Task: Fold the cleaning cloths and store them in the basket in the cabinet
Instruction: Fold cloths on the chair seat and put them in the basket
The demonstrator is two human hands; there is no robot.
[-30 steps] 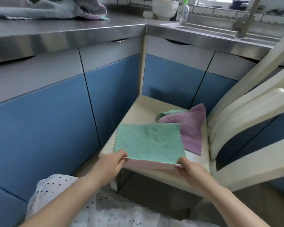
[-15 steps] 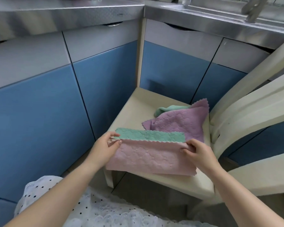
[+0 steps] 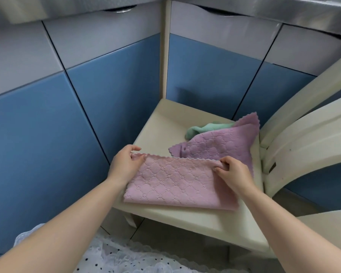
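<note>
Pink cloth [image 3: 177,184], halved on chair seat [image 3: 185,215]: my left hand [image 3: 124,164] and right hand [image 3: 234,172] are pinching its far corners, aligning edges. Purple cloth [image 3: 215,146] is waiting beyond.

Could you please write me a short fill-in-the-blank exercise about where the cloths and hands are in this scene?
1. Both hands pinch the far corners of the ____ cloth.
2. That cloth lies on the cream ____ seat.
3. The green cloth peeks out from under the ____ cloth.

Answers: pink; chair; purple
</note>
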